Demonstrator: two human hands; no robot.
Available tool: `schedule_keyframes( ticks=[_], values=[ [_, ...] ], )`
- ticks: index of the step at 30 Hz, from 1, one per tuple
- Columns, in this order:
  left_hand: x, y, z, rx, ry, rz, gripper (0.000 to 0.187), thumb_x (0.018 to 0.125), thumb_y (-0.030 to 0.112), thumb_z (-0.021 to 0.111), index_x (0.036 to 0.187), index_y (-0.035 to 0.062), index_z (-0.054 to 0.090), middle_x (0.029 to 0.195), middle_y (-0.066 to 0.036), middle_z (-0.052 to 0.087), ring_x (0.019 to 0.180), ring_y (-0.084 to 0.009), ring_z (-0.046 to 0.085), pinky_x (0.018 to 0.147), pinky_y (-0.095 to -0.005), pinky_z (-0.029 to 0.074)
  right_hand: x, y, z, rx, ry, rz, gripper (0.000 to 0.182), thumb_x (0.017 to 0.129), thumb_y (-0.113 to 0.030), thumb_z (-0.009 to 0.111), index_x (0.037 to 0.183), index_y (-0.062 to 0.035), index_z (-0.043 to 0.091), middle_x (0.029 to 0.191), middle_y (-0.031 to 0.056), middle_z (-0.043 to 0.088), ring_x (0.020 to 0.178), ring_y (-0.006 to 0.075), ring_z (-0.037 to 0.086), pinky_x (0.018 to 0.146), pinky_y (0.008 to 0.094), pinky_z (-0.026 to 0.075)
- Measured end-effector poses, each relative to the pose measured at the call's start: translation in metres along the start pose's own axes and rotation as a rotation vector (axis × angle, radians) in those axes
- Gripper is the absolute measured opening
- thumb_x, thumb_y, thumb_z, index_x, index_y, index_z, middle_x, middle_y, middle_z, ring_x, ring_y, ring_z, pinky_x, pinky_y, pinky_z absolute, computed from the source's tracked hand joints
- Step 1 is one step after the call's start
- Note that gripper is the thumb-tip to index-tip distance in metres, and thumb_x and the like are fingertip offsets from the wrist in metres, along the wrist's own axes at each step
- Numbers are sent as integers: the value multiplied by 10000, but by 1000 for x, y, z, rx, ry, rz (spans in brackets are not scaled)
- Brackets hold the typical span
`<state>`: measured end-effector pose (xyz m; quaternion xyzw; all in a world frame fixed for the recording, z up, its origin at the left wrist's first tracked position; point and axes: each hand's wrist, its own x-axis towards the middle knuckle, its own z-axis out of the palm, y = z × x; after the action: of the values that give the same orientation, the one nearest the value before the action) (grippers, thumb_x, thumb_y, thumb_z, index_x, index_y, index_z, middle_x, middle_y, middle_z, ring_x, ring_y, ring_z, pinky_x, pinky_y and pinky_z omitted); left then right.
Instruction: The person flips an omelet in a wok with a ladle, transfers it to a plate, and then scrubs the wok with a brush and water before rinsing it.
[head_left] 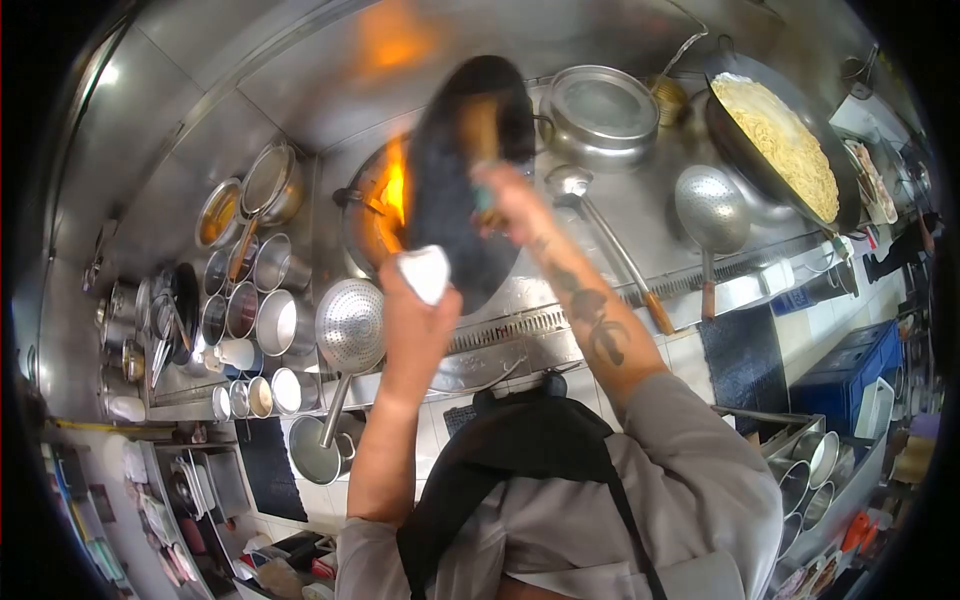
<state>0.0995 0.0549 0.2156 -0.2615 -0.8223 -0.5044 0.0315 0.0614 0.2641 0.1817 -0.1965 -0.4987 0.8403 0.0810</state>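
A black wok (440, 190) is tipped up on its side, its dark inner face turned to the right. My left hand (415, 325) is closed around a folded white cloth (425, 273) at the wok's near left edge; the exact grip on the wok is hidden. Inside the wok, my right hand (515, 205) is closed on a light-brown, brush-like tool (482, 130), smeared by motion. Orange flame (394, 185) rises from the burner just left of the wok.
Right of the wok are a lidded steel pot (600, 105), a ladle (615, 240), a skimmer (712, 210) and a large pan of noodles (775, 140). To the left stand another perforated skimmer (350, 325), several metal containers (277, 322) and small cups (287, 390).
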Motion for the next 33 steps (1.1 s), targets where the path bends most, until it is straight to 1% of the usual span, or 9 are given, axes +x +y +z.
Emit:
schedule_keyframes(
  ticks=[5, 9, 15, 17, 19, 21, 25, 29, 33],
  values=[
    [-3, 11, 7, 72, -60, 114, 680, 708, 50, 648, 1264, -105, 289, 1029, -285, 567, 926, -386, 607, 810, -390, 478, 16, -23, -57, 348, -152, 92, 354, 854, -372, 601, 1065, -107, 497, 784, 98, 589, 604, 214, 590, 453, 334, 471],
    [-3, -9, 5, 107, 49, 232, 629, 725, 41, 616, 1267, -67, 318, 961, -176, 588, 847, -252, 610, 790, -339, 479, -12, -11, -23, -39, -34, 26, 466, 849, -375, 610, 1183, -80, 473, 836, 104, 577, 590, 202, 585, 473, 345, 479],
    [12, -49, -29, 11, 212, -129, 557, 753, 61, 593, 1245, -53, 357, 962, -182, 593, 862, -240, 605, 795, -341, 479, -100, 143, -45, -743, -591, -382, 718, 835, -261, 620, 1432, -77, 267, 1194, 223, 565, 1076, 330, 570, 953, 417, 433],
    [12, -79, -44, 106, 253, -194, 490, 756, 60, 574, 1208, -42, 412, 1026, -169, 588, 913, -231, 596, 832, -327, 463, -77, 164, -122, -1336, -451, 68, 725, 816, -252, 609, 1436, -91, 269, 1182, 243, 561, 1021, 353, 593, 898, 414, 466],
    [8, -126, -51, -139, 308, -202, 468, 755, 56, 565, 1195, -40, 436, 1049, -153, 581, 924, -237, 593, 845, -319, 453, -56, 142, -185, -1595, -37, -77, 674, 795, -238, 606, 1391, -79, 337, 946, 236, 633, 853, 348, 628, 730, 434, 497],
    [1, -162, -56, -266, 333, -232, 354, 762, 83, 569, 1096, -4, 488, 936, -101, 590, 810, -194, 599, 708, -317, 474, -38, 85, -198, -1150, 186, 4, 543, 789, -207, 624, 1280, -49, 454, 688, 183, 626, 562, 301, 610, 577, 411, 493],
    [-2, -179, -70, -489, 287, -578, 188, 776, 103, 560, 950, 39, 532, 773, -51, 580, 652, -152, 593, 516, -319, 465, -55, 51, -193, -1097, 363, -114, 544, 803, -277, 622, 1283, -82, 460, 834, 208, 655, 642, 283, 662, 615, 397, 528],
    [-22, -218, -45, -733, 210, -790, 183, 787, 137, 575, 953, 67, 543, 772, -39, 581, 624, -156, 580, 458, -313, 440, -57, 140, -206, -1159, 368, -232, 603, 791, -260, 621, 1318, -50, 417, 893, 250, 640, 829, 390, 637, 749, 458, 504],
    [-27, -203, 0, -973, 179, -940, 211, 793, 143, 575, 992, 100, 520, 802, -33, 556, 670, -156, 546, 464, -325, 406, -72, 190, -152, -1248, 242, 69, 665, 787, -302, 605, 1340, -18, 369, 934, 301, 620, 868, 436, 620, 771, 475, 499]
  ],
)
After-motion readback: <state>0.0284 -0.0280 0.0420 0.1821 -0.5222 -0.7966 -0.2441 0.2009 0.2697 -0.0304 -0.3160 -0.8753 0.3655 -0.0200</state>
